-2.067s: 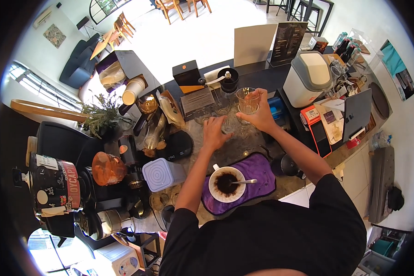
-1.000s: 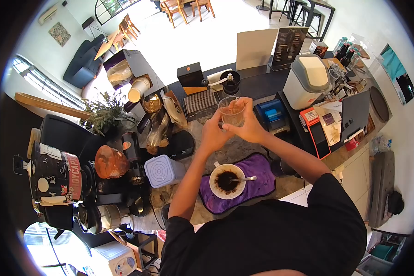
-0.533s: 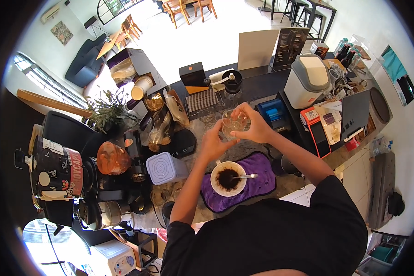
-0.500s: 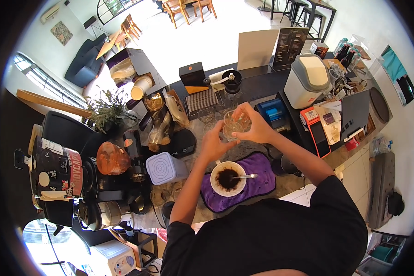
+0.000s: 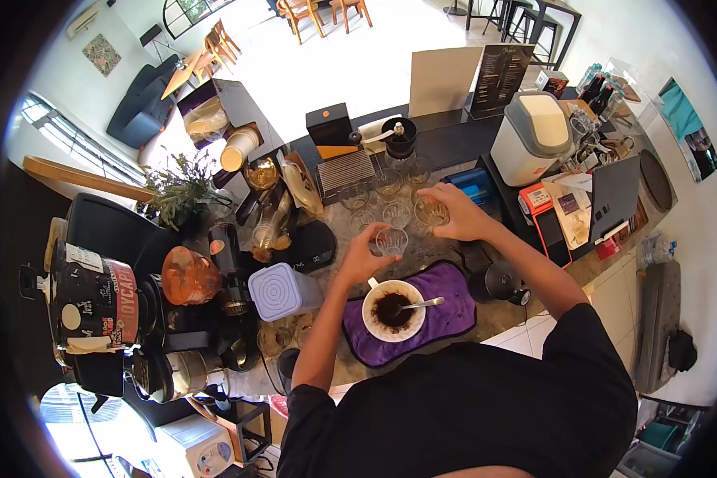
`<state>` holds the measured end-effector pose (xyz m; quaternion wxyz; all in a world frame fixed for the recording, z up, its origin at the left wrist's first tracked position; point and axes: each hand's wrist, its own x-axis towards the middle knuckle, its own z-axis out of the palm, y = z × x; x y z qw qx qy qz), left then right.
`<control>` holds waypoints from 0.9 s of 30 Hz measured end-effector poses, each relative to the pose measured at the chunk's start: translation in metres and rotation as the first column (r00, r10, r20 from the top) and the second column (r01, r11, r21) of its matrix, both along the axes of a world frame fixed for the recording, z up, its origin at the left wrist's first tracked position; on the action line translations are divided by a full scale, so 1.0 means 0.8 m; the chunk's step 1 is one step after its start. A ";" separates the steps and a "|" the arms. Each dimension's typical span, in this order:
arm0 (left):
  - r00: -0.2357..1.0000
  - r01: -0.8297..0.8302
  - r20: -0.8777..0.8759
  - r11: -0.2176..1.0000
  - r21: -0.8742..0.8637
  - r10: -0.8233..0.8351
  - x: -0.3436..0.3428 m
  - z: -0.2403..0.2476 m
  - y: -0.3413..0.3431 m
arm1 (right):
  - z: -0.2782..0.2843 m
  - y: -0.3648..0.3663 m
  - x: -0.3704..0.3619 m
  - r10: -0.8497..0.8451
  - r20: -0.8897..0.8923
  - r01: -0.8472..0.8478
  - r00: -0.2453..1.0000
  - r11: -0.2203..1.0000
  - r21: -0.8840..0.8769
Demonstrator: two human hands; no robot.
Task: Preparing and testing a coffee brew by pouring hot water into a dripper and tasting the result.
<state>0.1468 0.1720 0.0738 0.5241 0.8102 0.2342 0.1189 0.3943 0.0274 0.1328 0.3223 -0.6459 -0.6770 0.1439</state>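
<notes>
My left hand (image 5: 362, 258) has its thumb and fingers around a small clear glass (image 5: 391, 241), just beyond a white cup. To the right, my right hand (image 5: 466, 215) grips another clear glass (image 5: 431, 211), its fingers on the far side and thumb on the near side. Several more clear glasses (image 5: 388, 182) stand close together on the counter past my hands. The white cup (image 5: 371, 325) holds dark brown coffee grounds (image 5: 390, 307) and a metal spoon (image 5: 424, 303) leaning on its rim. Under the cup lies a purple cloth (image 5: 452, 299).
A lidded pale plastic container (image 5: 279, 291) and a black scale (image 5: 315, 245) are left of my left forearm. A black pitcher (image 5: 494, 284) sits by my right forearm. Farther off are a hand grinder (image 5: 399, 139), a slatted tray (image 5: 346, 171) and a white-lidded bin (image 5: 530, 131).
My hands were close together around glassware; now they are apart, each at its own glass. The left hand came nearer the cup, and the right moved slightly right.
</notes>
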 end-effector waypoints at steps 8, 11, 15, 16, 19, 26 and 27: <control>0.999 0.032 0.004 0.999 -0.023 -0.032 0.003 -0.058 -0.010 | -0.021 0.004 -0.017 0.052 0.207 -0.003 0.977 0.973 -0.230; 1.000 0.015 -0.008 0.999 -0.028 -0.015 0.006 -0.074 -0.019 | -0.021 0.006 -0.023 0.068 0.286 0.029 0.956 0.946 -0.322; 1.000 0.000 0.011 0.995 -0.101 0.001 0.019 -0.077 -0.029 | -0.020 0.007 -0.030 0.046 0.352 0.116 0.935 0.898 -0.425; 0.999 -0.014 0.051 0.998 -0.068 0.018 0.020 -0.077 -0.031 | -0.021 0.008 -0.032 0.047 0.352 0.115 0.935 0.897 -0.426; 0.993 -0.032 0.113 0.998 -0.052 0.038 0.026 -0.078 -0.032 | -0.027 0.009 -0.036 0.045 0.392 0.148 0.919 0.882 -0.447; 0.991 -0.067 0.109 0.996 -0.060 0.073 0.030 -0.061 -0.036 | -0.030 0.013 -0.038 0.004 0.455 0.267 0.890 0.805 -0.529; 0.991 -0.068 0.108 0.996 -0.061 0.075 0.029 -0.062 -0.037 | -0.029 0.014 -0.039 -0.005 0.451 0.287 0.892 0.778 -0.559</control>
